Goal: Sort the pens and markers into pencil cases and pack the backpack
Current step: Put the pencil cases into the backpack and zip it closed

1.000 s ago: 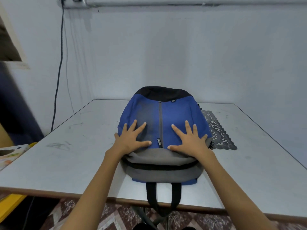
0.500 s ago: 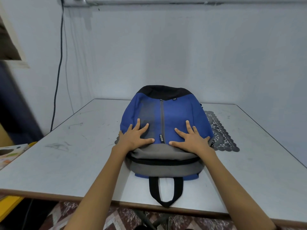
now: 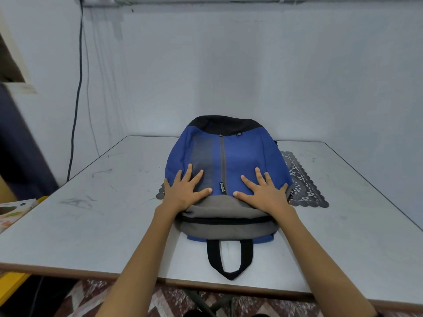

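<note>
A blue backpack [image 3: 242, 156] with a black far end and a grey near panel lies flat on the white table [image 3: 103, 216]. Its zips look closed and its black carry loop [image 3: 230, 259] points toward me. My left hand [image 3: 185, 191] rests flat on the left of the blue front, fingers spread. My right hand [image 3: 265, 191] lies flat on the right side in the same way. No pens, markers or pencil cases are visible.
A dark lace mat [image 3: 302, 181] lies under the backpack and sticks out at its right. A printed box [image 3: 13, 211] sits off the table's left edge. A black cable [image 3: 76, 106] hangs down the wall at the left.
The backpack has slid away from me across the table under both flat hands. Its carry loop, which hung over the front edge, now lies on the tabletop.
</note>
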A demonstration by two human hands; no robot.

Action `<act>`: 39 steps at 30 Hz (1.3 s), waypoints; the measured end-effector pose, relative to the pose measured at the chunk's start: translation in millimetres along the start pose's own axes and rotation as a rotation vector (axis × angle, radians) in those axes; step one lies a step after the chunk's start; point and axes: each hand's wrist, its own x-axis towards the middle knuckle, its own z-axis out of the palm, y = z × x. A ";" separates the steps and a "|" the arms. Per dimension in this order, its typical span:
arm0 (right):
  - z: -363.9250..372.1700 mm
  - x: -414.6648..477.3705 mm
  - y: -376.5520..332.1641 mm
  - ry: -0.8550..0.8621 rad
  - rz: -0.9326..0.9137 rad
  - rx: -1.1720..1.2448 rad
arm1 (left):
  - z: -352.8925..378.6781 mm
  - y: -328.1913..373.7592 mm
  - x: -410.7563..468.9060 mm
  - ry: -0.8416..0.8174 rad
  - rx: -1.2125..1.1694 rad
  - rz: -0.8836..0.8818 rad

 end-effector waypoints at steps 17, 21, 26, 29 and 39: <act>6.6 -20.9 10.1 0.587 0.010 0.557 | 5.2 -16.9 -29.0 0.681 -0.550 -0.133; -3.7 -30.7 32.4 0.697 0.271 0.604 | 2.6 -36.9 -31.8 0.548 -0.601 -0.388; -7.5 -31.7 45.6 0.556 0.309 0.873 | -2.4 -40.4 -35.7 0.479 -0.645 -0.343; -5.1 -25.3 48.5 0.524 0.297 0.935 | -5.4 -34.2 -36.9 0.446 -0.689 -0.293; -3.8 -11.8 54.6 0.284 0.266 1.763 | -10.8 -34.1 -32.2 0.298 -1.150 -0.202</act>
